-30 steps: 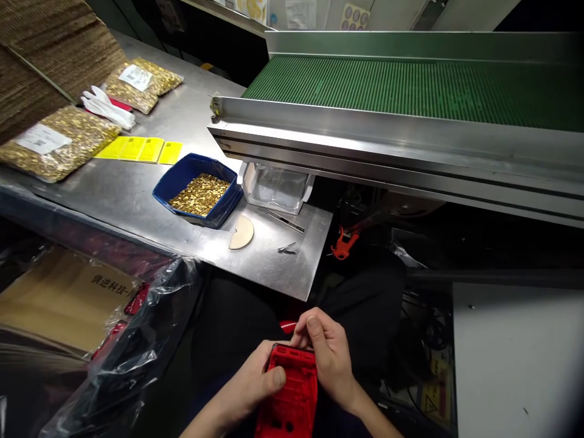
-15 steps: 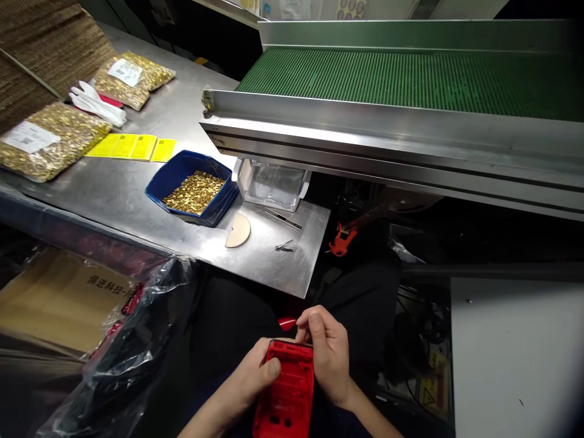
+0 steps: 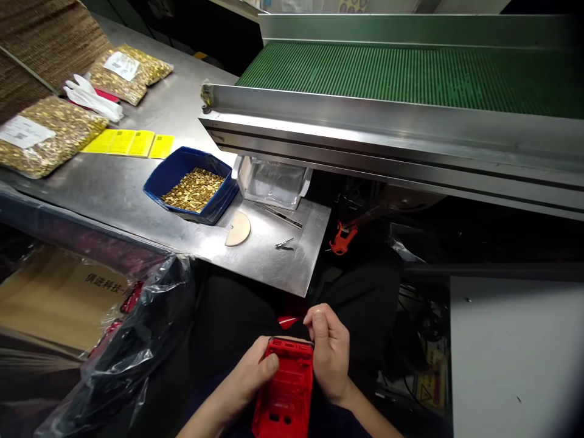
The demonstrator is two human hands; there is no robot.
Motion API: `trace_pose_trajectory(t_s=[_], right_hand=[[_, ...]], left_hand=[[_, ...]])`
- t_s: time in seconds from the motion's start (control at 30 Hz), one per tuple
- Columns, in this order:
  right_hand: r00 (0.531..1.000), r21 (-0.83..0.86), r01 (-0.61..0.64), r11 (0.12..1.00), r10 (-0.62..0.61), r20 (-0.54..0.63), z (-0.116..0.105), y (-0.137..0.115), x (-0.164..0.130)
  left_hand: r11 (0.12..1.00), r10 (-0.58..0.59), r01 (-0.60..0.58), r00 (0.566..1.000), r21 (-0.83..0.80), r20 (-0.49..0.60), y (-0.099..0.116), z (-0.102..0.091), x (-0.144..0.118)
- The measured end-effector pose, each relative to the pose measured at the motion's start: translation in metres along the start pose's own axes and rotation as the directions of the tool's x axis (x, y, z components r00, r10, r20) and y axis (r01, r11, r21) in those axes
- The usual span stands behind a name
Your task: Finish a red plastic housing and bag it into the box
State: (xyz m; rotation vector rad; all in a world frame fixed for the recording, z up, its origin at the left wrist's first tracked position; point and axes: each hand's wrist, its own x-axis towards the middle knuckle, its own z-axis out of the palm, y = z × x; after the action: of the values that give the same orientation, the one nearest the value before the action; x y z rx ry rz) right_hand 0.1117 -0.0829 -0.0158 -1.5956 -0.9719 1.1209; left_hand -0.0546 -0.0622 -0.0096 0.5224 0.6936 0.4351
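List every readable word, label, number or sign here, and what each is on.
"俱进科技-": on the cardboard, lower left; what follows is partly hidden.
A warning triangle: on the yellow label, lower right; its wording is too small to read.
Too small or blurred: print on the white labels of the bags and on the yellow cards.

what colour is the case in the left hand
The case is red, as the head view shows.

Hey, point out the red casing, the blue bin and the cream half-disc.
Red casing (image 3: pixel 292 388), head view: its inner floor.
Blue bin (image 3: pixel 168 175), head view: its inner left wall.
Cream half-disc (image 3: pixel 239 230), head view: its flat face.
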Motion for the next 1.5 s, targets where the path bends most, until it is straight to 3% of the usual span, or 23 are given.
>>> trace_pose_trajectory(t_s=[0.13, 0.33, 0.5, 0.6, 0.67, 0.73, 0.83, 0.93, 1.0, 1.07, 1.13, 1.2, 1.27, 1.37, 1.43, 1.5], right_hand=[[0.991, 0.111, -0.056, 0.992, 0.042, 0.13, 0.002, 0.0, 0.0], [0.999, -0.047, 0.035, 0.998, -0.036, -0.019, 0.002, 0.001, 0.001], [0.993, 0.087, -0.045, 0.995, 0.034, 0.116, 0.001, 0.001, 0.0], [0.999, 0.03, -0.004, 1.0, 0.002, 0.054, 0.0, 0.004, 0.0], [0.996, -0.062, 0.053, 0.997, -0.057, -0.062, -0.001, 0.006, 0.001], [0.99, -0.098, 0.081, 0.992, -0.091, -0.105, -0.002, 0.005, 0.002], [0.996, -0.028, 0.085, 0.996, -0.084, 0.025, -0.003, 0.001, 0.002], [0.99, -0.006, 0.093, 0.996, -0.092, 0.109, -0.005, 0.002, 0.0], [0.994, -0.054, 0.103, 0.993, -0.104, -0.026, -0.008, 0.007, 0.001], [0.97, -0.089, 0.104, 0.991, -0.121, -0.212, -0.014, 0.011, 0.004], [0.954, -0.082, 0.106, 0.991, -0.125, -0.271, -0.02, 0.012, 0.01], [0.979, -0.062, 0.114, 0.992, -0.123, -0.163, -0.024, 0.009, 0.014], [0.991, -0.042, 0.133, 0.99, -0.132, 0.033, -0.025, 0.002, 0.015], [0.955, 0.001, 0.155, 0.988, -0.15, 0.257, -0.019, -0.003, 0.009], [0.962, 0.01, 0.146, 0.989, -0.144, 0.231, -0.015, 0.002, 0.003], [0.991, -0.006, 0.123, 0.992, -0.122, 0.048, -0.014, 0.011, 0.0]], left_hand=[[1.0, 0.016, -0.016, 0.999, 0.024, 0.031, -0.006, -0.001, -0.002], [1.0, 0.018, -0.016, 0.996, 0.022, -0.087, -0.009, 0.002, -0.008], [1.0, 0.014, -0.013, 0.995, 0.01, -0.097, -0.01, 0.003, -0.006], [1.0, 0.01, -0.013, 0.993, -0.021, -0.116, -0.012, 0.004, -0.007], [0.998, -0.006, -0.002, 0.992, -0.067, -0.123, -0.015, 0.003, -0.01], [0.991, -0.038, 0.019, 0.99, -0.131, -0.139, -0.019, 0.003, -0.012], [0.964, -0.09, 0.033, 0.975, -0.265, -0.205, -0.022, 0.003, -0.013], [0.889, -0.165, 0.098, 0.98, -0.448, -0.113, -0.018, 0.005, -0.01], [0.843, -0.189, 0.161, 0.982, -0.514, -0.003, -0.013, 0.006, -0.008], [0.83, -0.182, 0.179, 0.982, -0.528, 0.046, -0.009, 0.006, -0.007], [0.822, -0.175, 0.177, 0.983, -0.541, 0.055, -0.007, 0.006, -0.007], [0.804, -0.185, 0.186, 0.981, -0.565, 0.059, -0.007, 0.005, -0.007], [0.787, -0.196, 0.196, 0.979, -0.585, 0.064, -0.008, 0.006, -0.007], [0.77, -0.195, 0.182, 0.98, -0.612, 0.046, -0.008, 0.006, -0.005], [0.755, -0.202, 0.189, 0.978, -0.628, 0.052, -0.009, 0.006, -0.005], [0.747, -0.21, 0.208, 0.975, -0.632, 0.072, -0.01, 0.004, -0.006]])
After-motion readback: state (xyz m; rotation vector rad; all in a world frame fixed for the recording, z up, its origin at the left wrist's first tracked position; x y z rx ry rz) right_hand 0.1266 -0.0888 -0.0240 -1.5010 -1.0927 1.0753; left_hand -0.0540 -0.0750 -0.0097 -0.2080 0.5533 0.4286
